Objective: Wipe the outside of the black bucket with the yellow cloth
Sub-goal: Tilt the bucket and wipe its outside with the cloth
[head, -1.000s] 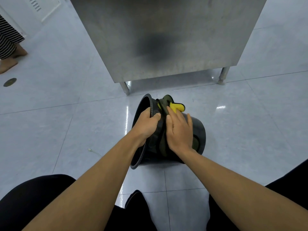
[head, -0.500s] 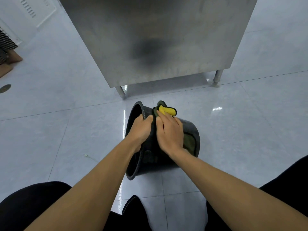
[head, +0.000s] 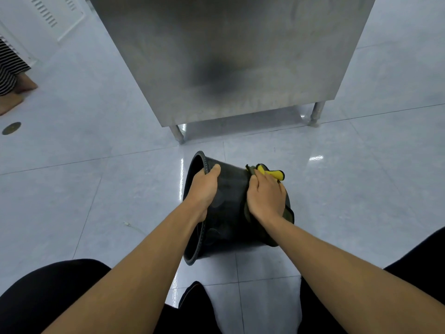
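Head view, looking down past both bare forearms: the black bucket (head: 228, 213) lies tipped on its side on the pale tiled floor (head: 96, 189), mouth facing left, base to the right, right between the person's knees and the steel cabinet (head: 228, 56) standing on short legs beyond it. The left hand (head: 203, 189) is clamped on the bucket's rim, thumb on the outer wall and the other fingers curled over the lip and out of sight inside, so it grips the rim firmly. The right hand (head: 266, 196) is pressed flat on the outer wall near the base, fingers (head: 256, 175) close together and bent down over the yellow cloth (head: 272, 173), pinning it against the bucket. A yellow fold with a dark edge pokes out beyond the fingertips, and a darker, olive-looking part of the cloth hangs below the wrist along the base end. Dark trouser legs (head: 48, 297) fill the bottom corners. Far left, at the frame edge, a bare foot (head: 14, 92) under striped fabric, and a small round floor drain (head: 11, 128) nearby, well apart from the bucket.
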`<state>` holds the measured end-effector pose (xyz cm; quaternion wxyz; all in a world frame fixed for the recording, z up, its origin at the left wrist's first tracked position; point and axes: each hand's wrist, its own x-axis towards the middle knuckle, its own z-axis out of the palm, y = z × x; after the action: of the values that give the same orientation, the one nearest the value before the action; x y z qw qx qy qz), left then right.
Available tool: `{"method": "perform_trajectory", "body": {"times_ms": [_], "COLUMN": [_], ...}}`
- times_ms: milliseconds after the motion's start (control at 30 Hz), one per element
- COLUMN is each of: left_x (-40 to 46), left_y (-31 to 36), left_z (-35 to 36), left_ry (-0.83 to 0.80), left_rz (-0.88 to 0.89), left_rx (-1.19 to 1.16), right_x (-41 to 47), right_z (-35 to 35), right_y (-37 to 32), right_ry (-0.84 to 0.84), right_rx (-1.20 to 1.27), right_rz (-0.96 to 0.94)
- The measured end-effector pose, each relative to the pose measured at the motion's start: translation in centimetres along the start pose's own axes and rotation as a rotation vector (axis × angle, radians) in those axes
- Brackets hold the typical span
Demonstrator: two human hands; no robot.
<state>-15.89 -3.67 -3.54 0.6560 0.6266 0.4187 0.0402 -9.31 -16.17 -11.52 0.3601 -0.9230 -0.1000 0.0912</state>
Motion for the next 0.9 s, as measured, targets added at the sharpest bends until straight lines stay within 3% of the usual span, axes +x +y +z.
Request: {"method": "perform_trajectory", "body": {"times_ms": [167,333,400,533,600,767,900], "left_x": [0.3,0.3,0.3,-0.1,-0.4,-0.7,-0.7], "left_y": [-0.6,-0.7,-0.6,-0.7,-0.6,0.0,-0.1], "left_z": [-0.3,-1.0,-1.2,-1.2,-0.9,-0.4,-0.4], "left_ry": [0.072,0.036,0.002,-0.088,-0.118,-0.154,-0.179], "left_rz": [0.080,0.080,0.087,0.183,0.239,0.438,0.578], "left_rx": [0.062,0.085,0.107,0.240,0.299,0.528,0.900], "right_x": [-2.1,-1.8,-1.0,0.8,0.8,-1.0,-0.9], "right_z": [0.9,0.6,0.2,-1.3,-1.9,-1.3,-0.6], "right_y": [-3.1,-2.3,-0.8,1.9,2.4,0.4,-1.7], "right_ry": [-0.011,-0.046,-0.033,-0.023,0.017,0.092,-0.025], "right_rx": [0.072,0.062,0.024,0.027,0.061,0.267,0.530], "right_rz": [-0.290,-0.389,-0.293,0.151,0.267,0.163,0.141]}}
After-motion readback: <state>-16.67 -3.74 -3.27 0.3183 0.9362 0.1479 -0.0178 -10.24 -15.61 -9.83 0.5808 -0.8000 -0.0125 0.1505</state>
